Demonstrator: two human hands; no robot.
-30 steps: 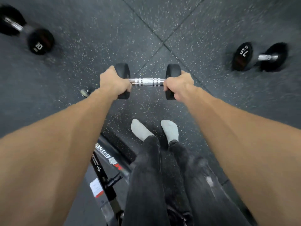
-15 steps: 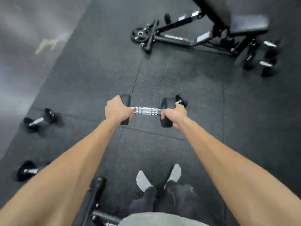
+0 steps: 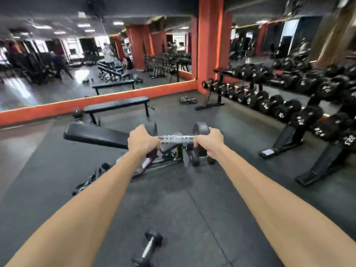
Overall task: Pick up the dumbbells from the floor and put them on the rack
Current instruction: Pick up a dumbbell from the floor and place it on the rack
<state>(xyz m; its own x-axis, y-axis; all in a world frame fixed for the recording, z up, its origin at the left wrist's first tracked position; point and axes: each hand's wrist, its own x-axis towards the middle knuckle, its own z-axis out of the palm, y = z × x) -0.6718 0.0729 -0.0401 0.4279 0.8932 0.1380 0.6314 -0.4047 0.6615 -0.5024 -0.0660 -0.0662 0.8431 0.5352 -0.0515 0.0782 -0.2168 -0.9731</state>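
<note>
**A:** What changed?

**B:** A second ago my view pointed straight down at floor and feet. Now it's up, and I can see the rack (image 3: 285, 110) along the right wall, rows already loaded. I read that as the lift being done and the carry started.

**A:** Grip?

**B:** Left hand (image 3: 143, 141) and right hand (image 3: 209, 142) are both clenched around the dumbbell (image 3: 176, 139), one at each end of the chrome handle, against the heads. It's held level in the air ahead of me, over the bench (image 3: 96, 134).

**A:** Free slot?

**B:** Can't tell; the rack is blurred.

**A:** Anything left?

**B:** One more dumbbell, the floor one (image 3: 149, 248), lies between my forearms, so that's another trip. I'd turn right and step clear of the bench base.
</note>
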